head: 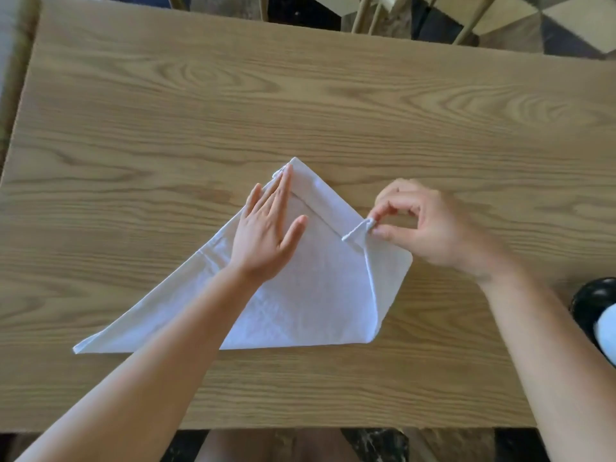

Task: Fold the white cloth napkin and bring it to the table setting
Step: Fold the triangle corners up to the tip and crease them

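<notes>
A white cloth napkin [310,295] lies folded into a rough triangle on the wooden table [300,105], its peak pointing away from me. My left hand [266,231] rests flat on the napkin's upper left part, fingers spread and stretched toward the peak. My right hand [430,225] pinches a lifted corner of the napkin between thumb and fingertips at the right edge. A narrow flap is folded over along the right side.
A black rounded object with a white part [596,315] sits at the table's right edge. Chair legs [366,15] and a checkered floor show beyond the far edge. The near table edge runs just below my forearms.
</notes>
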